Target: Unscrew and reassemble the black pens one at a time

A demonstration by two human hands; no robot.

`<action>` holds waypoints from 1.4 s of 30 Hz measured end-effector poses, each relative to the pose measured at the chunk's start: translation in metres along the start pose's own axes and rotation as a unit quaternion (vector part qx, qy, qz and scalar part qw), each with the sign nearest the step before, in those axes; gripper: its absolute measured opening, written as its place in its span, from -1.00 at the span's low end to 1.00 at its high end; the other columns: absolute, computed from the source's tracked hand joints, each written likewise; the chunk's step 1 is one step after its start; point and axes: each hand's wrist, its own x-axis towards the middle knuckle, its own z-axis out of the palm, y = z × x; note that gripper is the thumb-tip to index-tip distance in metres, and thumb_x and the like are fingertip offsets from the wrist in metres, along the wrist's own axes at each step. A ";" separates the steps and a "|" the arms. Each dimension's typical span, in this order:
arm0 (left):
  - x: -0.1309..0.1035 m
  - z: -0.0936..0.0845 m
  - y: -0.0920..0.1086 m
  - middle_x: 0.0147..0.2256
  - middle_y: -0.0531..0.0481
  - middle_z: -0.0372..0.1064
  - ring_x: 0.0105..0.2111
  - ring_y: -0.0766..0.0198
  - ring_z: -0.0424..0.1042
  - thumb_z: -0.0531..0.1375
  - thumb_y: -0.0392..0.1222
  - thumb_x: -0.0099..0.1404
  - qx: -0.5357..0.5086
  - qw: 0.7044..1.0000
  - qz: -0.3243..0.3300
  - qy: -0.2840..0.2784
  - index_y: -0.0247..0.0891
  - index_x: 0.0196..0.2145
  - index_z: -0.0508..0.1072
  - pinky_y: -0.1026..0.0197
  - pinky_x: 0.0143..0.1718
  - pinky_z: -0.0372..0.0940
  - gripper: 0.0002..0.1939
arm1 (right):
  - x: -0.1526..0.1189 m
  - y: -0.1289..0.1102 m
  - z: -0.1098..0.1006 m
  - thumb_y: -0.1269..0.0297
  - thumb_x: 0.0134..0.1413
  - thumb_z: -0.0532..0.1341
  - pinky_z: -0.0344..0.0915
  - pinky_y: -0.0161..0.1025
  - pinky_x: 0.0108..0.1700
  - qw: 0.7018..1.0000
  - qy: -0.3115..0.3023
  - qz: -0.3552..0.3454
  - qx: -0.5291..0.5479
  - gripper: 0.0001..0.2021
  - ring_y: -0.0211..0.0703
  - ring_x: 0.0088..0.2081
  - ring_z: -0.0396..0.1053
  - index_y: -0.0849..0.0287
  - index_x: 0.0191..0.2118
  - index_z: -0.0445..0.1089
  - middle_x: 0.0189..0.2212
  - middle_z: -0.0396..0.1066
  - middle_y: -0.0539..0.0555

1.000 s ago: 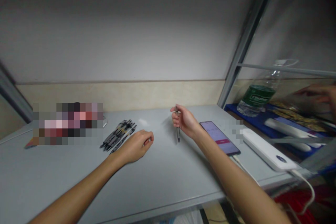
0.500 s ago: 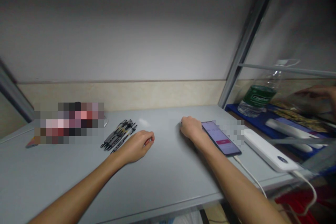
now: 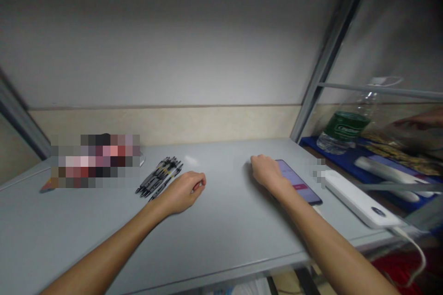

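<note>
both backs up: left hand loosely curled, right hand fingers hidden.

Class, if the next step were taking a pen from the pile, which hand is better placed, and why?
Probably the left hand: it lies right beside the pens. The right hand is farther off, across the desk by the phone, and whatever it may hold is hidden.

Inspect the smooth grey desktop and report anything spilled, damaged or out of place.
Nothing on the smooth grey desktop looks spilled or damaged. The slim grey-and-black pens lie bunched with uneven ends, mildly untidy. The large multicoloured pixelated patch at left obscures what lies there.
</note>
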 end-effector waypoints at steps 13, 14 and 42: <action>0.000 -0.002 0.002 -0.51 0.05 0.24 -0.45 0.29 0.25 -0.01 -0.25 0.25 0.000 1.000 -0.005 0.001 -0.22 -0.40 0.31 0.28 -0.36 0.10 -0.87 | 0.002 0.016 0.003 0.55 -0.07 0.06 0.32 -0.12 -0.26 0.998 -0.042 0.034 0.015 -0.65 0.13 -0.15 0.41 0.31 -0.14 0.42 -0.18 0.41 0.33; 0.000 -0.002 0.002 -0.51 0.05 0.24 -0.45 0.29 0.25 -0.01 -0.25 0.25 -0.001 1.000 -0.005 0.000 -0.22 -0.40 0.31 0.28 -0.36 0.10 -0.87 | 0.002 0.017 0.003 0.55 -0.07 0.06 0.32 -0.13 -0.25 0.999 -0.040 0.033 0.015 -0.65 0.12 -0.14 0.40 0.31 -0.14 0.43 -0.18 0.41 0.33; 0.000 -0.003 0.004 -0.50 0.03 0.25 -0.45 0.28 0.24 -0.01 -0.24 0.26 -0.002 1.000 -0.003 -0.006 -0.23 -0.39 0.33 0.27 -0.36 0.12 -0.85 | 0.003 0.028 -0.001 0.56 -0.06 0.07 0.31 -0.14 -0.23 0.996 -0.057 0.068 0.027 -0.67 0.11 -0.11 0.40 0.27 -0.15 0.43 -0.15 0.42 0.31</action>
